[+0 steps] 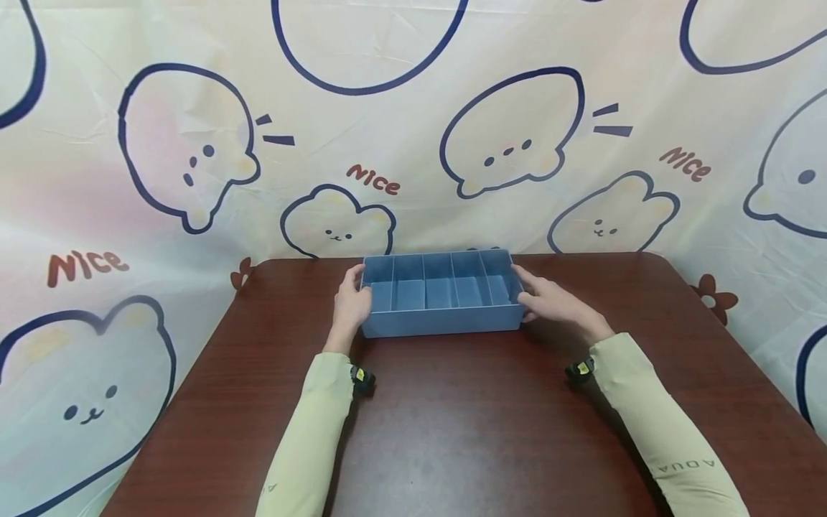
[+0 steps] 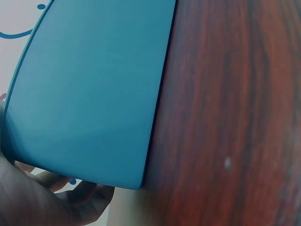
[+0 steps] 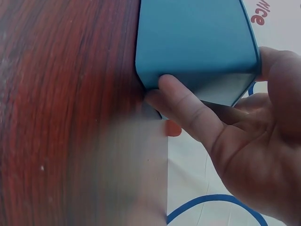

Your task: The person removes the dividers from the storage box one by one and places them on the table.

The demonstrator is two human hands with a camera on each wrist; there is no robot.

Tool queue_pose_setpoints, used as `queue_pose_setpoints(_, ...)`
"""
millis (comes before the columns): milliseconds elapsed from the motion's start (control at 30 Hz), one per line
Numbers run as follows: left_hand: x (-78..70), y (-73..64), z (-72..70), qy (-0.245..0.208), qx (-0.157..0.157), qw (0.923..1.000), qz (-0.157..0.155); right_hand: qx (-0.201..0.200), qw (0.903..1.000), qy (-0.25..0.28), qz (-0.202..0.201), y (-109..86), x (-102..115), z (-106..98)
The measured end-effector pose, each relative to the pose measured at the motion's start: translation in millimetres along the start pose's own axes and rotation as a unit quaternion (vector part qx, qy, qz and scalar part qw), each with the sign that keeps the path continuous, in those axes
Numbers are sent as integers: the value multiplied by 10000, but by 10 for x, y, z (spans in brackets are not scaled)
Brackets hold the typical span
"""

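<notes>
A blue divided storage box, open at the top with several compartments side by side, is at the far part of the table, its long side facing me. At its left end my left hand holds on, with the thumb by the rim. In the left wrist view the fingers pass along the short end, partly hidden behind it. My right hand holds the opposite end. The right wrist view shows fingers against the end wall low down and the thumb at the rim. The compartments show nothing inside.
The dark red-brown wooden table reaches back to a pale cloth backdrop printed with cartoon outlines and "Nice". Each wrist bears a small black strapped device beside a pale yellow-green sleeve.
</notes>
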State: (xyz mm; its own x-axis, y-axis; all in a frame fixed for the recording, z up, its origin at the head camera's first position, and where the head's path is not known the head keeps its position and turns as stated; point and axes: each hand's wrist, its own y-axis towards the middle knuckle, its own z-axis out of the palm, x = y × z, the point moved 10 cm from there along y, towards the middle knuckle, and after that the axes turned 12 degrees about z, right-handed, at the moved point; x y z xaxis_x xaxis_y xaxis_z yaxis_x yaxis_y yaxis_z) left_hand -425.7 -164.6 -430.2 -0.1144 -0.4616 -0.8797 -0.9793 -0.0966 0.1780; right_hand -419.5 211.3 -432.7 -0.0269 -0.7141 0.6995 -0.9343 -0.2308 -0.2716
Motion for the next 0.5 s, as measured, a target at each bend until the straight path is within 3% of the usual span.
queue_pose_setpoints(500, -27, -1, 106, -114, 28, 9999, 51, -206, 9996, -184, 10, -47, -67, -63)
